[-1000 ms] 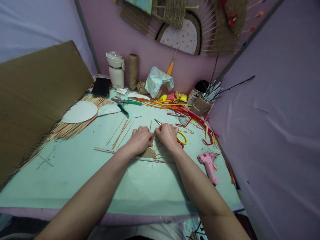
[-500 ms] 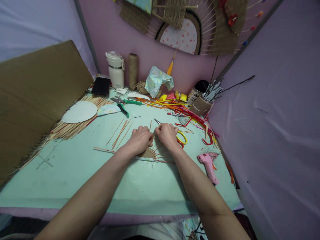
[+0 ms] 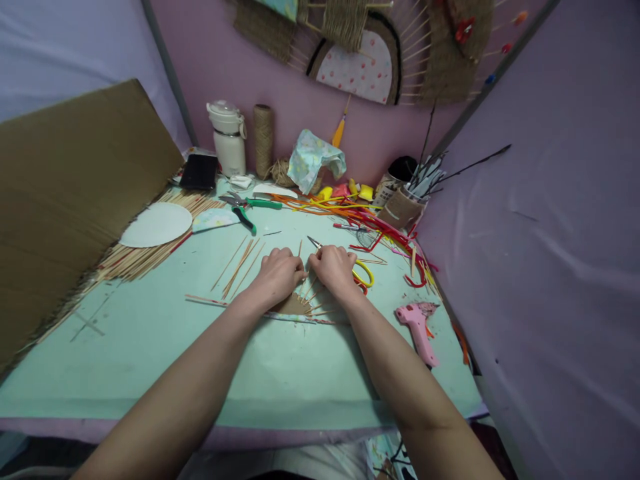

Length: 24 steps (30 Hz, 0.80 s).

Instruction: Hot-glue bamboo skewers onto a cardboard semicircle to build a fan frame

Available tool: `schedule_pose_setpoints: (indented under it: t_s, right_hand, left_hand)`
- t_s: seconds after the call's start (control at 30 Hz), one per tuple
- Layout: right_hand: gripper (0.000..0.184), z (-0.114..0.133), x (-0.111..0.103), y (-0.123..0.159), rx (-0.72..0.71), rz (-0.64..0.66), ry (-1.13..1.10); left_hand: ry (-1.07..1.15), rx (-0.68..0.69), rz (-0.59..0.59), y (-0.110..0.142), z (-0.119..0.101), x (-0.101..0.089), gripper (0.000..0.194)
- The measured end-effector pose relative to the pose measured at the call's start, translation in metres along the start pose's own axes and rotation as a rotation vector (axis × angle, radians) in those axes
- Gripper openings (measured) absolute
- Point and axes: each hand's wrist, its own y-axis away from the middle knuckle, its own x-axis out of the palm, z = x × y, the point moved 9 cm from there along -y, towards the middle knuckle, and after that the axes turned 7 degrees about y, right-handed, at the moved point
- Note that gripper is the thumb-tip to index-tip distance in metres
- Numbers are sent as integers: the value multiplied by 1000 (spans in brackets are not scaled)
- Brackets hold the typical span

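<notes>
My left hand point(image 3: 280, 275) and my right hand point(image 3: 334, 268) are close together over the middle of the table, both with curled fingers. A thin wooden stick point(image 3: 300, 249) stands out beyond my left fingertips, which pinch around its line. What my right fingers grip is hidden. Below them lies a brown cardboard half-disc point(image 3: 291, 305) with several sticks point(image 3: 320, 311) fanning out from it. A strip of patterned cloth point(image 3: 285, 318) runs along its straight edge. Scissors with yellow and red handles point(image 3: 365, 273) lie partly under my right hand.
Loose sticks point(image 3: 243, 267) lie left of my hands, with green-handled pruners point(image 3: 245, 219) behind. A pink glue gun point(image 3: 419, 330) rests at right. Coloured pipe cleaners point(image 3: 350, 217), a white bottle point(image 3: 230, 150) and a twine spool point(image 3: 263, 143) line the back. Cardboard point(image 3: 75, 180) leans at left.
My left fingers have shifted slightly, with the fingertips reaching a little more towards my right hand. The view has moved slightly; other things lie as before.
</notes>
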Motion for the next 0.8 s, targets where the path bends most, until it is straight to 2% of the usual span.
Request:
schedule_pose_setpoints:
  t_s: [0.1, 0.33, 0.47, 0.57, 0.67, 0.8]
  right_hand:
    - [33, 0, 0, 0, 0, 14, 1]
    - [35, 0, 0, 0, 6, 25, -6]
    - [38, -4, -13, 1, 21, 1, -23]
    - [41, -20, -32, 3, 60, -47, -50]
    - [41, -48, -48, 8, 131, -92, -87]
    - [37, -84, -50, 15, 216, -111, -137]
  left_hand:
    - [-2, -22, -68, -3, -1, 1, 26]
    - [-32, -34, -134, -8, -3, 9, 25]
    - [-49, -25, -155, -11, -4, 10, 25]
    - [-56, -24, -149, -11, -4, 11, 25]
    - [-62, -31, -144, -12, -2, 11, 25]
    - [-62, -27, -145, -12, -1, 12, 24]
